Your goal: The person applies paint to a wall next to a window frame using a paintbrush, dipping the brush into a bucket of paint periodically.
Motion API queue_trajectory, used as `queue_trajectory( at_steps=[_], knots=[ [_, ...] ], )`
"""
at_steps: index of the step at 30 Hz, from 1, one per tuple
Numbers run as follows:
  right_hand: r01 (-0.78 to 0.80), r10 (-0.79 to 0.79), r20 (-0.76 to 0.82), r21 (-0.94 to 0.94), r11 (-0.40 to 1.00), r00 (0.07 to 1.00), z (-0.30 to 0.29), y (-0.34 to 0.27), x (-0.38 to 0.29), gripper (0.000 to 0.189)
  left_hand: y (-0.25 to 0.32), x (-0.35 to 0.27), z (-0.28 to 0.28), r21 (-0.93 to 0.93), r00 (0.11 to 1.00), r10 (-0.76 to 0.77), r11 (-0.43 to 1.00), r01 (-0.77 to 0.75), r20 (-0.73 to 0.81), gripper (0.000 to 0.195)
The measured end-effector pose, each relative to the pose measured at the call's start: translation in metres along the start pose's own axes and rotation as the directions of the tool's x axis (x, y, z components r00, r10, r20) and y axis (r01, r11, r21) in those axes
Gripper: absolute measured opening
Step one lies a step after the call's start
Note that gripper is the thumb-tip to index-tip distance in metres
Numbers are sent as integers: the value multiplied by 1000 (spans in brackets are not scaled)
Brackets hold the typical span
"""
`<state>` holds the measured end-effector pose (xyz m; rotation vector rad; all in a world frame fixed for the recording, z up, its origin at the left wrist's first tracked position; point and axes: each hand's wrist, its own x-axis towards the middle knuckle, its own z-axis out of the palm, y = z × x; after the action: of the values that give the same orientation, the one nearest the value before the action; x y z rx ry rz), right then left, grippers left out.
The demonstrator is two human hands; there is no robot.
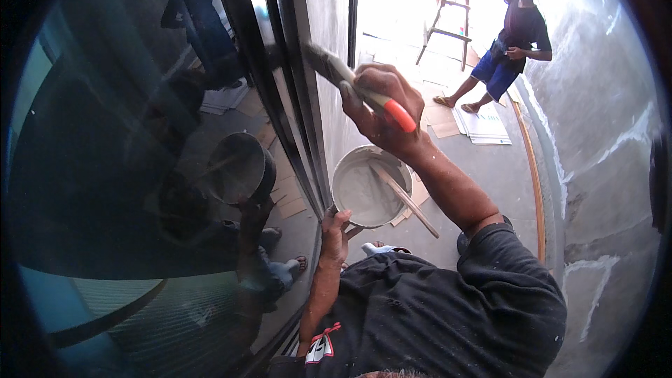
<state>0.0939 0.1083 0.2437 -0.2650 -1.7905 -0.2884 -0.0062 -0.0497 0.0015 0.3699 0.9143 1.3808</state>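
My right hand (386, 97) grips a paintbrush (344, 71) with a pale, red-ended handle. The blurred bristles are at the edge of a grey wall strip (336, 16), beside dark frame profiles (283, 73). Below it, my left hand (336, 223) holds a round bucket (353, 155) by its near left rim. Inside the bucket is a wet grey coating mix (359, 189). A wooden stick (412, 203) leans in the mix and sticks out over the near right rim.
Dark glass (105, 168) on the left reflects the bucket and my body. Another person (525, 26) stands ahead on the right, one arm stretched towards a wooden stepladder (455, 8). Cardboard sheets (443, 121) lie on the floor. A grey patched wall (604, 194) borders the right side.
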Motion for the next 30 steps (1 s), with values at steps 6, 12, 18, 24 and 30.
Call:
queue_trajectory(
  at_steps=[6, 12, 18, 24, 30],
  knots=[
    [-25, 28, -122, 23, 999, 992, 8, 4, 21, 29, 3, -1, 4, 26, 1000, -1, 1000, 1, -2, 62],
    [-18, 17, 7, 2, 1000, 1000, 5, 2, -1, 31, 6, -5, 8, 27, 1000, -5, 1000, 4, 20, 65],
    [-68, 68, 57, -7, 998, 996, 10, -7, -25, 32, 7, -6, 11, 32, 1000, -15, 999, 16, -22, 61],
    [-163, 162, 88, 6, 987, 983, 14, -14, -48, 30, 5, -3, 9, 31, 1000, -19, 999, 20, -25, 58],
    [-46, 46, 6, 9, 999, 999, 10, -10, -24, 30, 4, -2, 5, 15, 999, -42, 999, 42, -15, 64]
  ],
)
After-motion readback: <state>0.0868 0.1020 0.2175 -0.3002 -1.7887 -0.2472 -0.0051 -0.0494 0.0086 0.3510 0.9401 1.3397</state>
